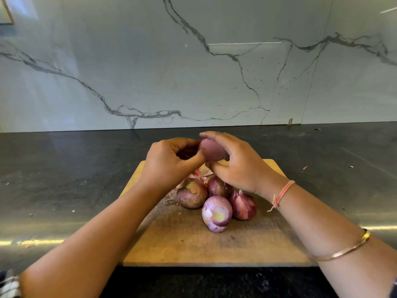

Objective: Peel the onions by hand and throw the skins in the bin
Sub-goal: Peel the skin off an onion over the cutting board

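Over board, L hand + R hand grip 1 onion, 4 onions below.

held onion — smooth, purple-red, gripped above the cutting board between left hand and right hand.
four more clustered on the board, touching:
left onion, brownish dry skin
back onion, purple
front onion, partly stripped, pale yellow patch
right onion, torn skin flaring
loose skins — pinkish scraps just behind the cluster.

A white marble wall veined in grey stood behind the dark, glossy worktop, which reflected light.
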Available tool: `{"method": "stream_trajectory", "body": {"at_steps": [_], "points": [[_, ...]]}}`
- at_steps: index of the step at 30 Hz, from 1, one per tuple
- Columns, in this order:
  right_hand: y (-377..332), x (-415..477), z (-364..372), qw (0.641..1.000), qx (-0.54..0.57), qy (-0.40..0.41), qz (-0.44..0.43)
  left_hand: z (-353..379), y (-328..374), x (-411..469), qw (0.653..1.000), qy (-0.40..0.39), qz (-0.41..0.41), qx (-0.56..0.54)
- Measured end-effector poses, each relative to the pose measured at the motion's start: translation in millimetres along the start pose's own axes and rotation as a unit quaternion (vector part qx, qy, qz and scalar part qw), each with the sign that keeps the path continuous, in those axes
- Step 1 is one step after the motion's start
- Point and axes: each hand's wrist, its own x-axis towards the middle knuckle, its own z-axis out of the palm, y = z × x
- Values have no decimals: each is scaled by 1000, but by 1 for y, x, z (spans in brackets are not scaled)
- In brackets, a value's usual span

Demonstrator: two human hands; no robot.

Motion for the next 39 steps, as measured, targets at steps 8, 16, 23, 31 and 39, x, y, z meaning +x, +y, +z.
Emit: {"method": "stream_trajectory", "body": {"at_steps": [8,16,23,31,39], "points": [[1,0,2,1000,-1,4,-5,-1,-3,2,999,21,6,31],[0,0,0,1000,6,11,12,0,0,-1,1000,1,2,23],[0,0,1,1000,0,12,10,0,1,-1,999,5,16,43],[0,0,2,1000,-3,27,10,1,-1,0,998,25,19,60],[-3,-1,1,999,8,43,9,2,-1,2,997,49,16,55]]}}
